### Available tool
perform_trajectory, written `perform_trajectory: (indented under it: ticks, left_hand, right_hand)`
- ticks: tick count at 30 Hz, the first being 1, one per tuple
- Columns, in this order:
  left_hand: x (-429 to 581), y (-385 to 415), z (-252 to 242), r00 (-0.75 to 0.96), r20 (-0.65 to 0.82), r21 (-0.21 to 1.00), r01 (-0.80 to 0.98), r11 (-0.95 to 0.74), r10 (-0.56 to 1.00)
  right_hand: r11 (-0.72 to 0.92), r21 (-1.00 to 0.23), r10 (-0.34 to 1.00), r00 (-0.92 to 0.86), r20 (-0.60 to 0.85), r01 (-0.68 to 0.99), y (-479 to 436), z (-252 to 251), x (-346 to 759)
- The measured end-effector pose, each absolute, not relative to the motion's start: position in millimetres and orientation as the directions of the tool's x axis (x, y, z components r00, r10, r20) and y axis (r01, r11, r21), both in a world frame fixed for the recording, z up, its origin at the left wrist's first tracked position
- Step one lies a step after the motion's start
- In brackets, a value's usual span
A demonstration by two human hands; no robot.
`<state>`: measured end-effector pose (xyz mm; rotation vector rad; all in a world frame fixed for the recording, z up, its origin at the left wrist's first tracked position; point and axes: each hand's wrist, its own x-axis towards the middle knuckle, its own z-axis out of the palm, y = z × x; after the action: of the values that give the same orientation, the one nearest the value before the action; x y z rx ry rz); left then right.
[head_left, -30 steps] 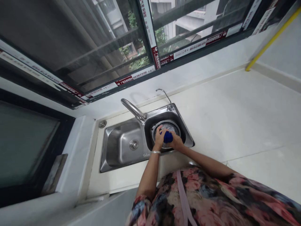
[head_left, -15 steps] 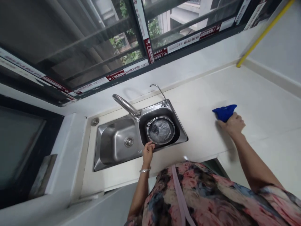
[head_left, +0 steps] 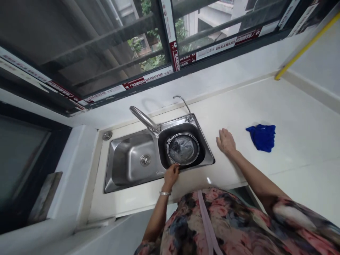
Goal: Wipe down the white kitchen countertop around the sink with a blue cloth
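We have our left hand (head_left: 171,176) at the front edge of the double-basin sink (head_left: 126,156), fingers curled near the round metal-rimmed pot (head_left: 198,148) in the right-hand basin; whether they grip anything, we cannot tell. Our right hand (head_left: 226,142), fingers loosely extended and empty, is at the tabletop (head_left: 294,117), left of the crumpled blue cloth (head_left: 262,137) lying there.

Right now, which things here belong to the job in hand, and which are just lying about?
Apparently in the job:
blue cloth, on the counter
round vessel, in the sink
left hand, near the vessel
right hand, beside the sink

Apparently just around:
large faucet
thin tap
yellow pipe
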<state>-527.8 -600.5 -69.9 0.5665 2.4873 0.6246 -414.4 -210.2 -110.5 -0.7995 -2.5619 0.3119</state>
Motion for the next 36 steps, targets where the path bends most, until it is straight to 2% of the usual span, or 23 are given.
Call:
perform_trajectory:
  ticks: [6, 9, 17, 25, 32, 36]
  left_hand:
    - [-569.8, -578.3, -84.7, -0.646, -0.452, 0.502, 0.385, 0.775, 0.614]
    - [-598.9, -552.0, -97.9, -0.633, -0.462, 0.458, 0.428, 0.779, 0.621]
    - [-666.5, -486.2, -137.3, -0.741, -0.466, 0.306, 0.378, 0.874, 0.483]
    - [-669.6, -472.7, -154.0, -0.782, -0.483, 0.249, 0.308, 0.918, 0.393]
    - [-672.4, -501.2, -117.4, -0.825, -0.384, 0.31, 0.308, 0.9, 0.414]
    - [-671.0, -521.0, -105.5, -0.889, -0.315, 0.58, 0.097, 0.809, 0.332]
  right_hand:
    - [0.806, -0.296, 0.591, -0.717, 0.369, 0.512, -220.8, -120.1, -414.0]
    - [0.806, -0.3, 0.591, -0.702, 0.397, 0.51, -220.8, -117.8, -412.0]
    - [0.834, -0.274, 0.551, -0.69, 0.47, 0.479, -220.7, -111.0, -411.4]
    - [0.818, -0.273, 0.575, -0.7, 0.424, 0.506, -219.8, -105.8, -409.0]
    - [0.783, -0.297, 0.622, -0.705, 0.34, 0.547, -219.1, -106.3, -408.4]
    - [0.784, -0.303, 0.619, -0.71, 0.334, 0.542, -218.7, -107.7, -407.9]
